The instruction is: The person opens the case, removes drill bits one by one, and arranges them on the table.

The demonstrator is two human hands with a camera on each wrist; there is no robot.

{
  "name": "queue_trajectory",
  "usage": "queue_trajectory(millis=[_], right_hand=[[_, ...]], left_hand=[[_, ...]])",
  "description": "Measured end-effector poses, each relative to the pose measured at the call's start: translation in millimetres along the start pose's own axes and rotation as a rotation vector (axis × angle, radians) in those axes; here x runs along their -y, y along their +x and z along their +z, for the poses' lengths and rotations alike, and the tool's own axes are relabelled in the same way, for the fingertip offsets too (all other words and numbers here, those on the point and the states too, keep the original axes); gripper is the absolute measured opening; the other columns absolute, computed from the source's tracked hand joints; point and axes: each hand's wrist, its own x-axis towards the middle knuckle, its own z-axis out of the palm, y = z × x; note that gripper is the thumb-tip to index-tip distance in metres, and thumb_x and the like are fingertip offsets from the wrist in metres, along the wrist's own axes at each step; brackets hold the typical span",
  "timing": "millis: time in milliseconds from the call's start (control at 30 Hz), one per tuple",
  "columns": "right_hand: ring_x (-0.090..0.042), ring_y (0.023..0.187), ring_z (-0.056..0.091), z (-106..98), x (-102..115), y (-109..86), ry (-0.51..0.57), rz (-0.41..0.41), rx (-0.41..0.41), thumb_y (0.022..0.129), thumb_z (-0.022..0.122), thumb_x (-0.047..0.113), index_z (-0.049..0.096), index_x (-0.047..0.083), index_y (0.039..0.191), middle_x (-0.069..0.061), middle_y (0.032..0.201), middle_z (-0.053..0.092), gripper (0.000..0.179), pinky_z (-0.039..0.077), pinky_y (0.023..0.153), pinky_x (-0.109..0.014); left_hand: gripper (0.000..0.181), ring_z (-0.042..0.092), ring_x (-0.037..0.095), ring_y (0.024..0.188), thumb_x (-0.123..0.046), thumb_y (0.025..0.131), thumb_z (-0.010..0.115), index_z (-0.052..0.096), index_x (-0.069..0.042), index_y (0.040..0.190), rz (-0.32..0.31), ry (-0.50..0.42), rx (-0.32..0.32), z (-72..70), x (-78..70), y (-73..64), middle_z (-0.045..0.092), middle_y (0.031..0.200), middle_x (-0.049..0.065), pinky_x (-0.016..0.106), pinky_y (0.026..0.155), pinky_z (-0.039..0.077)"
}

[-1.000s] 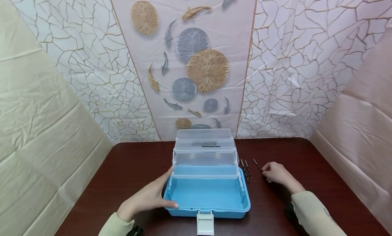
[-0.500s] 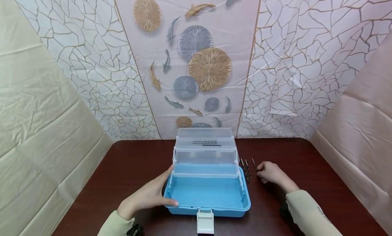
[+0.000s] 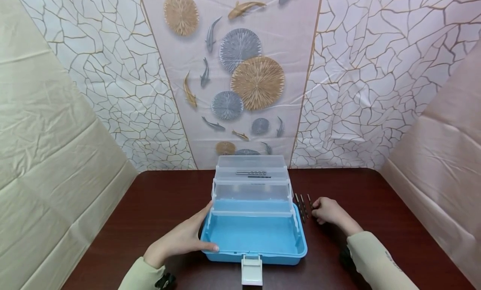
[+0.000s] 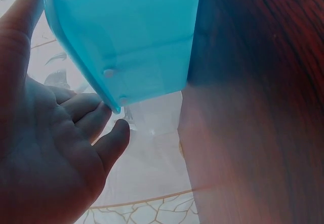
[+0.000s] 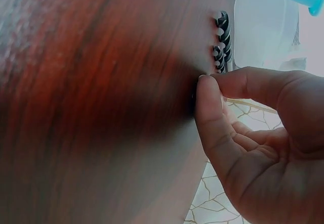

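Note:
A blue toolbox [image 3: 270, 260] stands open on the table, its clear tiered trays [image 3: 251, 192] raised at the back. My left hand [image 3: 180, 242] rests spread along its left side, thumb on the front rim, other fingertips at the side edge. My right hand [image 3: 330, 210] pinches a thin drill bit [image 3: 309, 199] between thumb and forefinger at the tabletop, right of the box; the fingers hide its near part. Just left of it, two drill bits [image 3: 299, 207] lie side by side, their spiral ends [image 5: 224, 34] showing in the right wrist view.
Several drill bits [image 3: 251, 173] lie in an upper clear tray. A white latch [image 3: 251, 271] hangs from the box front. The dark red-brown table [image 3: 165, 198] ends at a patterned cloth backdrop [image 3: 240, 127], with pale cloth [image 3: 56, 164] on both sides.
My right hand has moved left with its drill bit, which now lies closer to and nearly parallel with the two others. The left hand has stayed on the box.

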Motion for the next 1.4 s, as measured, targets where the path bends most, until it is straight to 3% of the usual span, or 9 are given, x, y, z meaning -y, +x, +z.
queue_trajectory(millis=[767, 1000, 1400], right_hand=[[-0.022, 0.067, 0.066, 5, 6, -1.5, -0.003, 0.010, 0.000, 0.092, 0.061, -0.003, 0.056, -0.014, 0.106, -0.020, 0.091, 0.061, 0.019, 0.058, 0.060, -0.035], [-0.021, 0.065, 0.064, 5, 5, -3.3, -0.001, 0.003, -0.021, 0.093, 0.062, 0.001, 0.058, -0.013, 0.104, -0.016, 0.084, 0.062, 0.017, 0.058, 0.058, -0.035], [-0.021, 0.061, 0.063, -10, 0, -1.6, -0.019, -0.028, -0.023, 0.100, 0.058, 0.008, 0.060, -0.009, 0.099, -0.014, 0.077, 0.062, 0.017, 0.057, 0.057, -0.035]], left_hand=[[0.124, 0.028, 0.024, 0.147, -0.055, 0.075, 0.085, 0.006, -0.023, 0.164, 0.003, 0.002, -0.003, 0.5, 0.6, 0.8, 0.018, 0.166, 0.005, 0.057, 0.111, 0.034], [0.124, 0.027, 0.024, 0.148, -0.053, 0.075, 0.086, 0.007, -0.019, 0.164, 0.010, 0.004, 0.000, -0.1, -1.6, -0.9, 0.017, 0.167, 0.006, 0.056, 0.112, 0.033], [0.124, 0.025, 0.023, 0.148, -0.055, 0.075, 0.086, 0.005, -0.023, 0.164, -0.002, 0.000, 0.005, 0.9, 1.2, 0.9, 0.015, 0.167, 0.004, 0.056, 0.112, 0.034]])
